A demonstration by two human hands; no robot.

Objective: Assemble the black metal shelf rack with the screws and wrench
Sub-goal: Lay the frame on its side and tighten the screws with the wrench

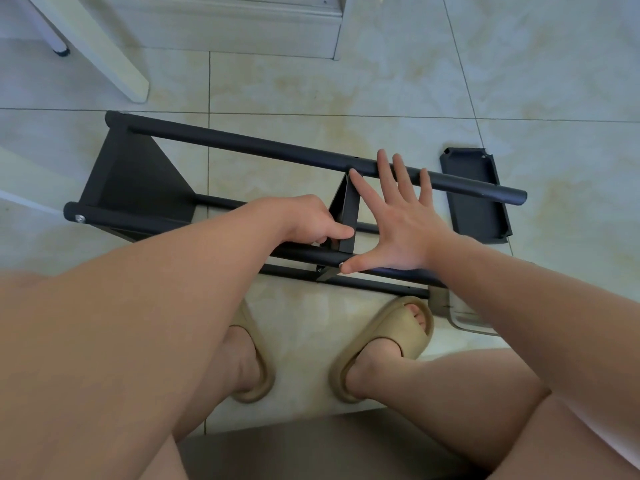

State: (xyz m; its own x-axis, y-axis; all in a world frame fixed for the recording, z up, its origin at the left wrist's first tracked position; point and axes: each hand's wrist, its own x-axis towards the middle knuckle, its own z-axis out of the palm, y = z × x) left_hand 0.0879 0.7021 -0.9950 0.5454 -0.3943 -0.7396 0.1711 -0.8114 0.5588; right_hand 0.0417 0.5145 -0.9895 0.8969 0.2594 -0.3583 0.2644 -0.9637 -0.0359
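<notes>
Two hands work at the middle of the black rack (242,144), which lies on its side on the tiled floor (381,81), running from 9 o'clock to 3 o'clock across the view.

1. Step in hand: seating the middle shelf panel (348,216) between the far tube (467,183) and the near tube (301,252).
2. The left hand (308,221) has its fingers curled under and its thumb laid against the panel. Whether it clasps the panel or a tool cannot be told.
3. The right hand (401,223) is spread flat. Its fingers reach toward the far tube at 12 o'clock, and its thumb tip touches a screw (341,266) in the near tube.
4. One end shelf (138,178) at 9 o'clock is already fixed. A loose shelf (474,199) lies at 3 o'clock, just beyond the tube ends.
5. No wrench is in view.

Next move, as judged: hold the panel square, then tighten this screw, which calls for locating the wrench first.
</notes>
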